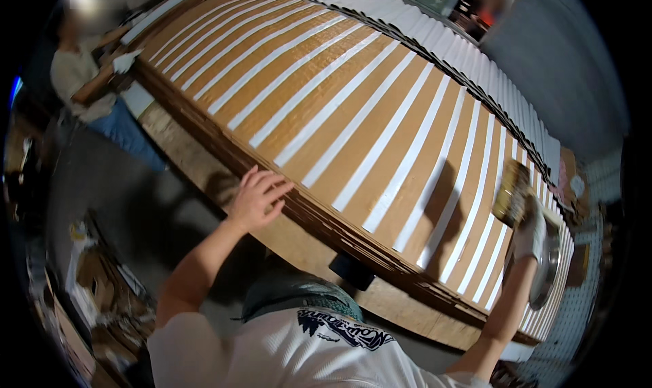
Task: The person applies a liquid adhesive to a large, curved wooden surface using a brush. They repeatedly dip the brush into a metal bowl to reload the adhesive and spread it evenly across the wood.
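Observation:
A long stack of brown cardboard sheets (299, 92) with white strips across it lies in front of me, its surface shiny in places. My left hand (258, 199), bare, rests on the stack's near edge with fingers apart and holds nothing. My right hand (530, 233), in a white glove, is closed on a wide yellow-brown brush (511, 194) above the right part of the stack. Motion smears the brush, and its handle is hidden by the hand. Beside my right forearm sits a round metal bowl (546, 272), partly covered by the arm.
A co-worker (88, 82) in white gloves stands at the stack's far left end, one hand at its edge. White corrugated sheets (407, 14) run along the far side. Cardboard scraps (109, 286) lie on the floor at left. A wooden board (414, 313) juts out beneath the stack.

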The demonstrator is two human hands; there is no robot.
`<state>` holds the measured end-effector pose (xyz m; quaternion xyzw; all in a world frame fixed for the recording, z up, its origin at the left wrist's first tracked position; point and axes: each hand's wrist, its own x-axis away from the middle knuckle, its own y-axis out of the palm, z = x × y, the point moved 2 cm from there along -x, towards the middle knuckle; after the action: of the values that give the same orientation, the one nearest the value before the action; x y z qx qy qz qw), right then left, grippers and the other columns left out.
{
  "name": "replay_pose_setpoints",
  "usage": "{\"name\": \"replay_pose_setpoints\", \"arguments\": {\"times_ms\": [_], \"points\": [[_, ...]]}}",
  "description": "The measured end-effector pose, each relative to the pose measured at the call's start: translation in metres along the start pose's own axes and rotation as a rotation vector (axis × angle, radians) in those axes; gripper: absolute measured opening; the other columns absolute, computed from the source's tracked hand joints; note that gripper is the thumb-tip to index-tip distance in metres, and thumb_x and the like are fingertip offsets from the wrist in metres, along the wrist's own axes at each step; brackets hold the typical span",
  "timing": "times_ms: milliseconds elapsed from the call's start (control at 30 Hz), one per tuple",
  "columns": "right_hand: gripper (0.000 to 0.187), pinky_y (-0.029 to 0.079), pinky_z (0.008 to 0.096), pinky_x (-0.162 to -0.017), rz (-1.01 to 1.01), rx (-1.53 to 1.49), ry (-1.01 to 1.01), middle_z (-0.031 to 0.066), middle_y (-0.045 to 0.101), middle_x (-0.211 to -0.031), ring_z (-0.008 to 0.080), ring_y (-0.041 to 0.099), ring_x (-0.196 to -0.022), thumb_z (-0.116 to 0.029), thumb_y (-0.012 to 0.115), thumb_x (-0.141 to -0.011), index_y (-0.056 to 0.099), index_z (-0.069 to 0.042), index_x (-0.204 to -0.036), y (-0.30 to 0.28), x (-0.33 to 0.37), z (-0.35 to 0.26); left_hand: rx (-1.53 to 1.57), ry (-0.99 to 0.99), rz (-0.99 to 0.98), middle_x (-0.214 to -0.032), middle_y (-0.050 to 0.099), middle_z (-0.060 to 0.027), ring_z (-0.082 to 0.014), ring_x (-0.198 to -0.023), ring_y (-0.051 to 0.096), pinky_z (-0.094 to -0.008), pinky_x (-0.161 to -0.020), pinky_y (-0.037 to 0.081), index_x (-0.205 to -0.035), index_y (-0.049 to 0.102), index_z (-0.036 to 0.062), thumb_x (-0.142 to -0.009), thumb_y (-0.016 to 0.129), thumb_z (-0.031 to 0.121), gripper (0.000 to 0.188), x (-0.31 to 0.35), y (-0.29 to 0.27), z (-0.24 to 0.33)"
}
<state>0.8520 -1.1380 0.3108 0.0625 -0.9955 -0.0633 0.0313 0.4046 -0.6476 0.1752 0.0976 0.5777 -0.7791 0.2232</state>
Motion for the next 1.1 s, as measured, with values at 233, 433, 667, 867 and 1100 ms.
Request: {"name": "replay_pose_setpoints", "arguments": {"times_ms": [233,433,667,867,1100], "points": [[0.043,0.055,0.0331,-0.090,-0.205,0.413,-0.090,0.0123,0.069,-0.117,0.0192,0.067,-0.103,-0.021,0.064,-0.096,0.063,0.001,-0.132,0.297,0.046,0.052,0.080,0.195,-0.049,-0.126,0.060,-0.0052,-0.0272,-0.124,0.051,-0.0608,-0.116,0.025,-0.130,0.067,0.0239,-0.081,0.070,0.028,0.049,-0.027,0.002,-0.066],[0.037,0.055,0.0283,-0.091,-0.443,0.589,-0.426,0.0077,0.072,-0.113,0.0159,0.067,-0.105,-0.011,0.070,-0.093,0.065,0.000,-0.128,0.409,0.040,0.112,0.135,0.276,-0.090,-0.125,0.060,-0.0026,-0.0273,-0.120,0.050,-0.0607,-0.116,0.025,-0.129,0.066,0.0273,-0.081,0.069,0.030,0.048,-0.038,0.015,-0.107],[0.030,0.052,0.0450,-0.080,-0.306,1.230,-0.540,0.0192,0.070,-0.097,0.0387,0.067,-0.094,-0.018,0.078,-0.080,0.068,-0.006,-0.106,0.465,-0.006,0.153,0.071,0.313,-0.068,-0.129,0.058,0.0015,-0.0217,-0.119,0.051,-0.0598,-0.110,0.033,-0.124,0.070,0.0285,-0.082,0.065,0.024,0.043,-0.034,0.030,-0.125],[0.033,0.048,0.0486,-0.087,-0.188,1.287,-0.635,0.0192,0.071,-0.095,0.0406,0.065,-0.095,-0.018,0.077,-0.079,0.065,-0.006,-0.108,0.498,-0.132,0.153,-0.013,0.327,-0.111,-0.132,0.053,0.0024,-0.0201,-0.126,0.047,-0.0583,-0.107,0.035,-0.131,0.065,0.0337,-0.088,0.065,0.029,0.043,-0.025,0.044,-0.132],[0.037,0.048,0.0493,-0.085,-0.109,1.280,-0.735,0.0199,0.070,-0.090,0.0424,0.063,-0.093,-0.031,0.076,-0.082,0.062,-0.008,-0.108,0.528,-0.284,0.154,0.004,0.345,-0.117,-0.135,0.052,-0.0010,-0.0247,-0.126,0.048,-0.0567,-0.103,0.040,-0.132,0.064,0.0338,-0.093,0.065,0.031,0.039,-0.002,0.060,-0.138]]}}
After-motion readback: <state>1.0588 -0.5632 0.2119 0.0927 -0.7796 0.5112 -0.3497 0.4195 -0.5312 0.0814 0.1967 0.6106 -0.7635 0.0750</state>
